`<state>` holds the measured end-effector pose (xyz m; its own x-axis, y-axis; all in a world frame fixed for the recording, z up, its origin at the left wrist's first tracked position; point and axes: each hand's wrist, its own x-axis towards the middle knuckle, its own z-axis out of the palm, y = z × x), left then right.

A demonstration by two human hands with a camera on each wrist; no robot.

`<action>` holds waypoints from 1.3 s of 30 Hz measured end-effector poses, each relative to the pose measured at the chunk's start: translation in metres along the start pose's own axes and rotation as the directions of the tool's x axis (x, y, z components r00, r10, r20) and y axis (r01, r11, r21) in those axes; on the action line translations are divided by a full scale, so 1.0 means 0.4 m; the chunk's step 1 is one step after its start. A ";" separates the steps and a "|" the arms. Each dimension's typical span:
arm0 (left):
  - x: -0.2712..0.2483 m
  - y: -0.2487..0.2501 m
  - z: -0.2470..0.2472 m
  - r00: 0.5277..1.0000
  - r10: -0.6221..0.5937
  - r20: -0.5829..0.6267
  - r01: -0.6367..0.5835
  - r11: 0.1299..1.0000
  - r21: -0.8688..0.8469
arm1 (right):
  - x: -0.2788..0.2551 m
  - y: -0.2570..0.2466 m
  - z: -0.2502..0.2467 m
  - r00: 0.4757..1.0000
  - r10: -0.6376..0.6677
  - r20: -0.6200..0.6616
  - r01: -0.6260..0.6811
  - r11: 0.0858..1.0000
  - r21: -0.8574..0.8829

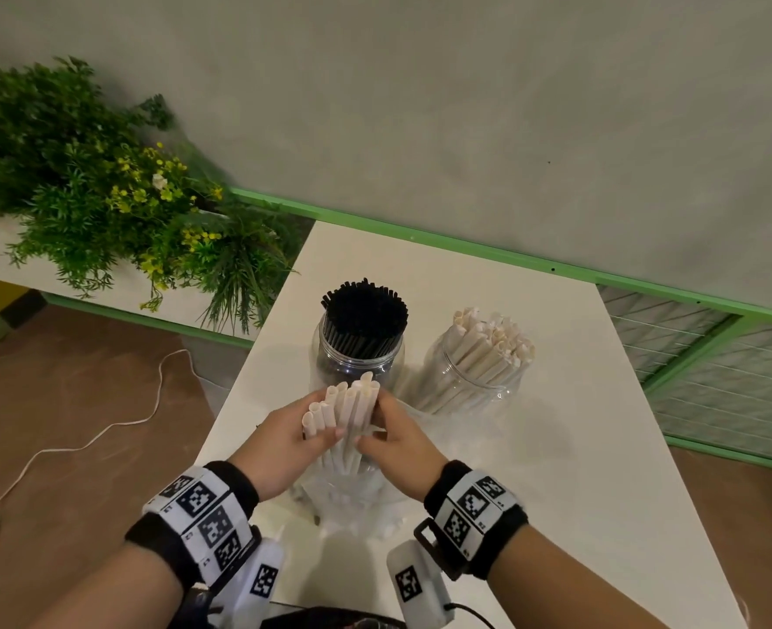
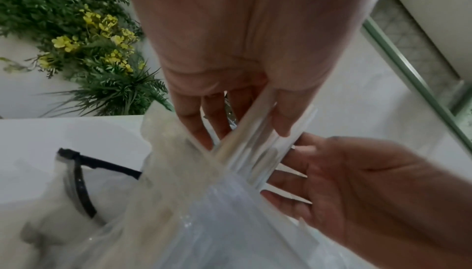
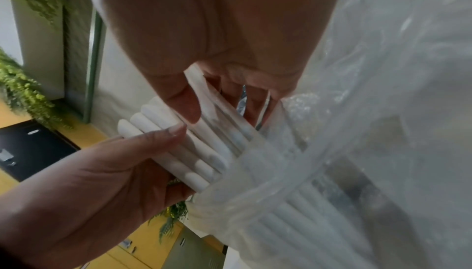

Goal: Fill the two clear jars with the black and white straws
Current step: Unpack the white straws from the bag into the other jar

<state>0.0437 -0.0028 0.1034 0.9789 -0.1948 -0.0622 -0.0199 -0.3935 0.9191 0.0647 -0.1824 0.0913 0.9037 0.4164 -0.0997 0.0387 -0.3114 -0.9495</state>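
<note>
Both hands hold one bunch of white straws (image 1: 350, 408) that stands out of a clear plastic bag (image 1: 356, 501) on the white table (image 1: 579, 447). The left hand (image 1: 284, 451) and the right hand (image 1: 397, 447) curl their fingers around it. Behind them, one clear jar (image 1: 356, 356) holds black straws (image 1: 365, 311), the other jar (image 1: 474, 379) white ones.

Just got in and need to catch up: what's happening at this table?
A person is restocking straws. Both the left hand and the right hand hold a bundle of white straws that sticks up out of a clear plastic bag. Behind it on the white table, one jar already holds black straws, the other jar white ones.
</note>
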 end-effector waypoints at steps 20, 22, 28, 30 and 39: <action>-0.003 0.014 -0.018 0.990 -0.037 -0.139 0.037 0.999 0.001 | 0.035 0.009 0.059 0.993 -0.007 -0.115 0.025 0.987 0.159; -0.006 -0.007 -0.022 0.973 0.004 -0.232 0.033 0.987 0.156 | 0.033 0.004 0.047 0.983 0.013 -0.181 0.034 0.966 0.256; -0.010 -0.088 -0.030 0.946 -0.322 -0.039 0.301 0.823 0.481 | 0.011 -0.015 -0.003 0.959 -0.050 -0.279 0.162 0.905 0.394; -0.008 -0.090 -0.023 0.952 -0.306 -0.005 0.278 0.856 0.436 | 0.013 -0.014 -0.001 0.956 -0.038 -0.290 0.158 0.902 0.402; 0.004 -0.073 -0.035 0.979 -0.206 -0.007 0.184 0.861 0.475 | 0.021 -0.164 -0.109 0.887 -0.175 -0.428 0.332 0.884 0.328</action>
<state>0.0486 0.0210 0.0819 0.9634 -0.1033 -0.2474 0.0668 -0.8012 0.5947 0.0883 -0.1956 0.1655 0.9771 0.0581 0.2047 0.1948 0.1431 -0.9704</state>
